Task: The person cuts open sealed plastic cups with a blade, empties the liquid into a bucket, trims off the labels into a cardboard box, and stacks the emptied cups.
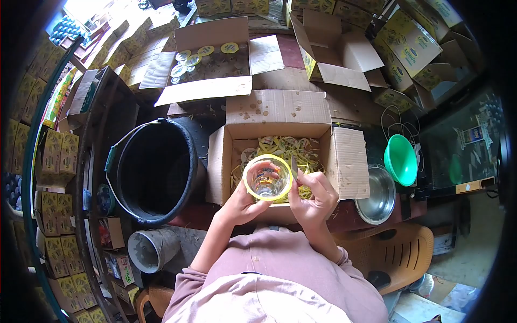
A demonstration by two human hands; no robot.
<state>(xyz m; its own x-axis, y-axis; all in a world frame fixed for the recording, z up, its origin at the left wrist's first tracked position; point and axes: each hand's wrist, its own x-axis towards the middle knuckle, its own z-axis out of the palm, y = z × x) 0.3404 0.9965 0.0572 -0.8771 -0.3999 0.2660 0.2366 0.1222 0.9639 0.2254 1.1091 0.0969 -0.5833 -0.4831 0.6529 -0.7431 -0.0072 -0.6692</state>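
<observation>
A clear cup [267, 185] with a yellow rim is held over the open cardboard box in front of me. My left hand [240, 203] is wrapped round the cup's left and lower side, fingers showing through the clear wall. At the cup's right edge, my right hand [314, 200] grips a small knife, its blade [294, 166] pointing up beside the rim. Yellow and pale strips [280, 146] fill the bottom of the cardboard box [277, 130] below both hands.
A large black bucket [156, 171] stands left of the box, a grey bucket [154, 251] below it. On the right are a green bowl [400, 160] and a metal bowl [375, 195]. Behind is an open carton [212, 90] with yellow-rimmed cups; another open carton [336, 51] stands back right.
</observation>
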